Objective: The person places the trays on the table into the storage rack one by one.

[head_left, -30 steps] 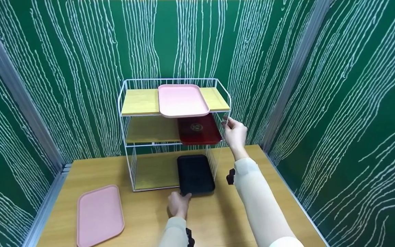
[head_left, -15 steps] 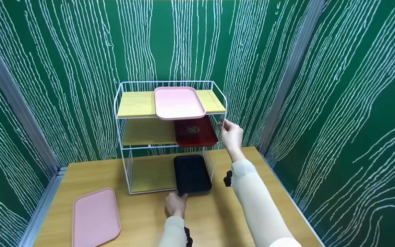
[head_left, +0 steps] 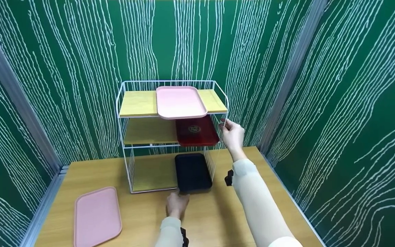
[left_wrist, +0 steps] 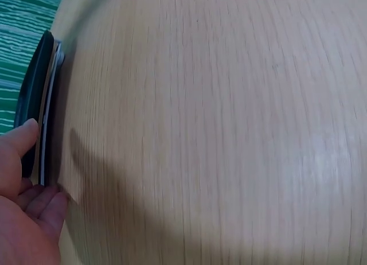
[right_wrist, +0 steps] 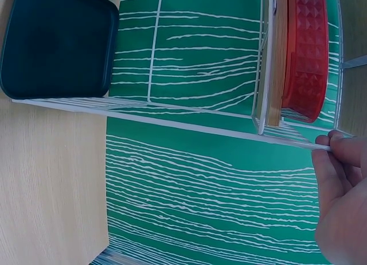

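Note:
A black tray (head_left: 193,173) lies on the right of the bottom shelf of a white wire rack (head_left: 126,168), its front edge level with the shelf's. My left hand (head_left: 177,203) is at the tray's front left corner. In the left wrist view, the thumb (left_wrist: 26,136) lies against the tray's edge, with the other fingertips low beside the shelf edge. Higher up, my right hand (head_left: 233,135) pinches the rack's front right post (right_wrist: 229,134) between thumb and fingers. A dark red tray (head_left: 197,132) with a round gold emblem rests on the middle shelf.
One pink tray (head_left: 181,102) lies on the rack's top shelf, jutting over its front edge. Another pink tray (head_left: 97,216) is on the wooden table (head_left: 142,226) at the left. Green walls (head_left: 165,51) with white lines enclose the table.
The black tray has slid slightly back into the bottom shelf. My left hand's thumb has loosened from the tray's corner. My right hand stays on the post.

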The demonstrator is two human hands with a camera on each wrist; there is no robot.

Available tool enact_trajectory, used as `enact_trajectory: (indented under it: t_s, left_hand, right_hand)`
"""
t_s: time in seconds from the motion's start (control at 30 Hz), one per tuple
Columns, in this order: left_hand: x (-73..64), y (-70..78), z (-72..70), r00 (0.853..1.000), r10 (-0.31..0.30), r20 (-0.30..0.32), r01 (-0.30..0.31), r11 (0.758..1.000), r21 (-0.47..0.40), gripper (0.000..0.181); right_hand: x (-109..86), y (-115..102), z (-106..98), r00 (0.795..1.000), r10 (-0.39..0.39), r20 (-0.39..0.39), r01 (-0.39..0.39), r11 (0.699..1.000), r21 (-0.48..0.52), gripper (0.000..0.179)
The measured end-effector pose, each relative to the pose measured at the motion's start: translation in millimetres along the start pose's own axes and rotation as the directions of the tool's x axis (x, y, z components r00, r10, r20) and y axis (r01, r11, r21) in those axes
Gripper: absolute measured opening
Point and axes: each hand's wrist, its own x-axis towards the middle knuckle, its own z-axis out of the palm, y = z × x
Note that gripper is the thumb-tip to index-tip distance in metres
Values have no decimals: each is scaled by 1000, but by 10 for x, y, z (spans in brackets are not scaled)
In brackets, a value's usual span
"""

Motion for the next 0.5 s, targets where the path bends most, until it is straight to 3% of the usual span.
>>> enact_trajectory:
  t_s: [0.4,0.5]
  left_hand:
    - [21,5,-100,999,-42,-26,43,999,29,21]
    - [34,14,-165,998,-56,-7,56,998,16,26]
  right_hand:
    - [-19,4,10,1000,7,10,-7,1000,6,27]
    - [-11,9,-2,1000,0,10,1,1000,-7,26]
